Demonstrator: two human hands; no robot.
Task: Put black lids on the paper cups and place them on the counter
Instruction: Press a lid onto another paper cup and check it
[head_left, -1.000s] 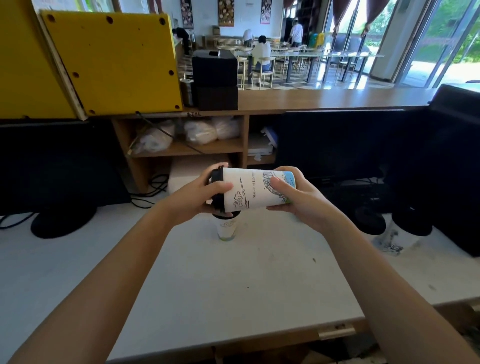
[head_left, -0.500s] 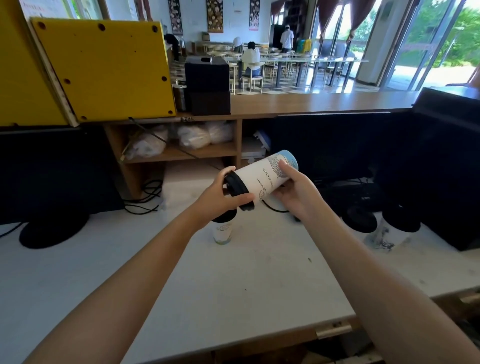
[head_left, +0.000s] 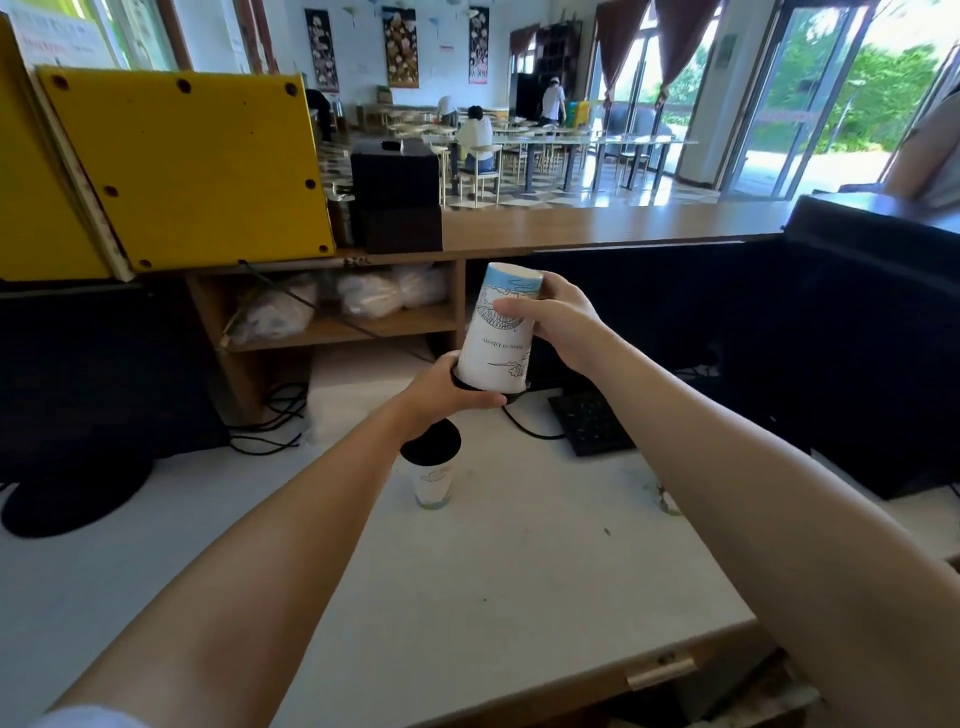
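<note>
Paper cup (head_left: 498, 343) held upside down above the white counter (head_left: 493, 571)
The left hand (head_left: 441, 389) curls around the black lid (head_left: 518, 398) at the cup's lower end, and the right hand (head_left: 561, 322) grips the upturned base; a second lidded cup (head_left: 434, 480) stands upright on the counter just below

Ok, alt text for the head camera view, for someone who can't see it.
A paper cup is held upside down above a white counter: the left hand grips its black lid at the bottom, the right hand holds the base end. A second lidded cup stands upright on the counter below.
</note>
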